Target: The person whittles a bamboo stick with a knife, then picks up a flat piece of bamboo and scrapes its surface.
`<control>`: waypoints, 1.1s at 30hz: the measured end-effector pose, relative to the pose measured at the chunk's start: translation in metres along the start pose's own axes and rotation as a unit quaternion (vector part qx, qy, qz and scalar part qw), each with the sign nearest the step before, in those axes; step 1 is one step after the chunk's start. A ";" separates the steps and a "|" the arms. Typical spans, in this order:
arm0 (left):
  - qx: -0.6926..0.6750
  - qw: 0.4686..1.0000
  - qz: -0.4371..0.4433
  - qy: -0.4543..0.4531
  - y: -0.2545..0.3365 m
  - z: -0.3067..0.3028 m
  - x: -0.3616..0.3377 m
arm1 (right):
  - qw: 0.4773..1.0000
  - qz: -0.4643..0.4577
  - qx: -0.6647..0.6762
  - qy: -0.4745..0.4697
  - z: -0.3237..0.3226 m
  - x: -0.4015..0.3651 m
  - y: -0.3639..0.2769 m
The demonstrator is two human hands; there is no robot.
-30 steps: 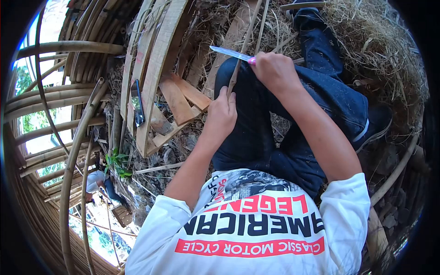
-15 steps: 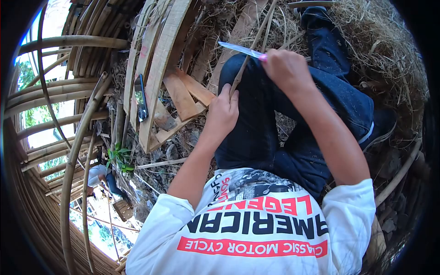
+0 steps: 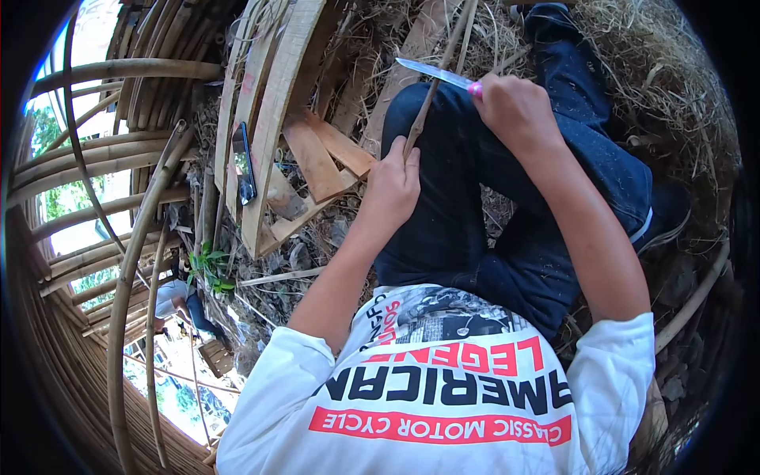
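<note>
A thin brown stick runs up and away from my left hand, whose fingers are wrapped round its lower end beside my bent knee. My right hand is closed on the pink handle of a knife. The blade points to the left and crosses the stick above my left hand. Both hands are over my legs in dark jeans.
A phone lies on long wooden boards at the left, near short wood pieces. Bamboo poles stand at the far left, with another person beyond. Dry straw covers the upper right.
My right hand and the knife have shifted slightly right and, at the blade, up along the stick. My left hand has moved slightly to the right.
</note>
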State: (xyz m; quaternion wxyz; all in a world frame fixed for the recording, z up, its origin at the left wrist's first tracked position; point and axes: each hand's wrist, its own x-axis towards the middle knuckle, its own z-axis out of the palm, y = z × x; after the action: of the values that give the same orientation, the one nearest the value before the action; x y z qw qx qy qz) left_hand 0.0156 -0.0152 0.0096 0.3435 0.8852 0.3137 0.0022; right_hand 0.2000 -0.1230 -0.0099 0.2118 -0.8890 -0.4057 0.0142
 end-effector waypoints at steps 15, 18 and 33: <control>-0.028 0.999 0.026 0.036 0.000 0.006 0.005 | 0.999 0.003 0.028 0.022 -0.006 0.013 0.007; -0.016 0.997 0.049 0.061 -0.001 0.007 -0.001 | 0.996 -0.004 0.083 0.025 -0.011 0.015 -0.006; 0.057 0.994 0.082 0.048 0.012 -0.002 -0.006 | 0.985 0.123 0.070 -0.097 -0.035 0.031 -0.009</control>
State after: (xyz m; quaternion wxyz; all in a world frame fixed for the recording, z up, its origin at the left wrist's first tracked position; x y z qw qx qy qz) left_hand 0.0172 -0.0239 0.0190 0.2758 0.9250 0.2555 0.0553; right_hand 0.2207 -0.1082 0.0302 0.2296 -0.9095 -0.3100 0.1548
